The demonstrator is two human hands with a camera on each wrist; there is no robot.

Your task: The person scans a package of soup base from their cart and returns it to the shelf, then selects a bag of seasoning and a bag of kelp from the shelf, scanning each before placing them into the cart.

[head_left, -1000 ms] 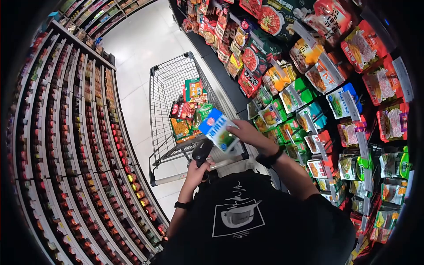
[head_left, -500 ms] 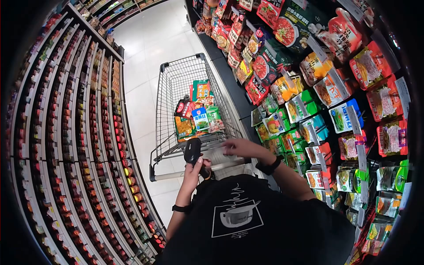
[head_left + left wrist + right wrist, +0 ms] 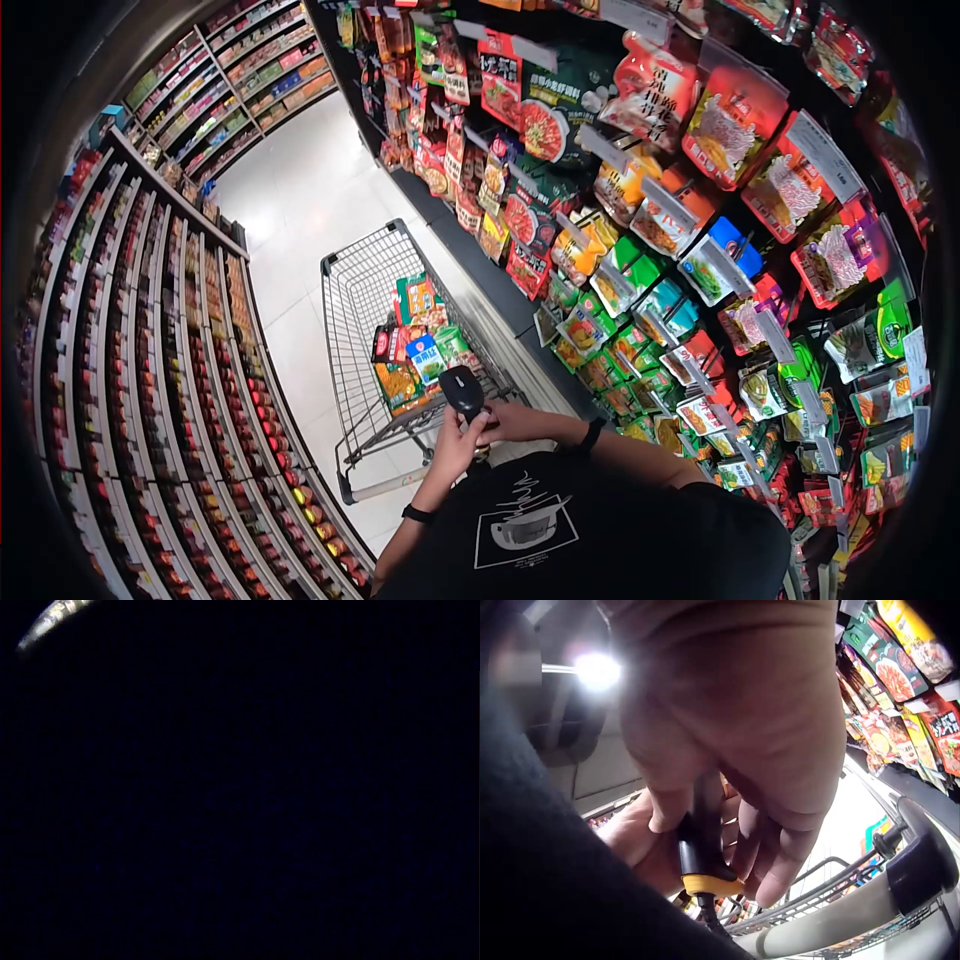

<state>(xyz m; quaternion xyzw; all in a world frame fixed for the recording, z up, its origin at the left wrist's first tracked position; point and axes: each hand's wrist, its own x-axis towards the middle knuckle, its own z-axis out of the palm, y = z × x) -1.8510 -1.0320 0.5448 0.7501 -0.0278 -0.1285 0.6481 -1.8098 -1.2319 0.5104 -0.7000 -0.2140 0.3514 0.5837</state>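
Both hands meet at a black handheld scanner (image 3: 462, 390) above the cart's near end. My left hand (image 3: 455, 447) grips its handle, thumb up along it. My right hand (image 3: 507, 421) has come against the same handle from the right. In the right wrist view, the right hand's thumb and fingers lie on either side of the black handle (image 3: 697, 855), which has a yellow collar and a cord below. A blue and white packet (image 3: 426, 358) lies on other food packets in the shopping cart (image 3: 395, 227). The left wrist view is almost wholly dark.
Packaged food hangs in rows on the right-hand rack (image 3: 640, 290), with price tags jutting out. Shelves of jars (image 3: 180, 400) line the left. Pale floor tiles (image 3: 290, 210) run between them. The cart's push bar (image 3: 832, 926) crosses below the hands.
My right hand has let the blue and white packet go into the cart, then moved left to the scanner's handle. The left hand keeps hold of the scanner. The head view has swung right.
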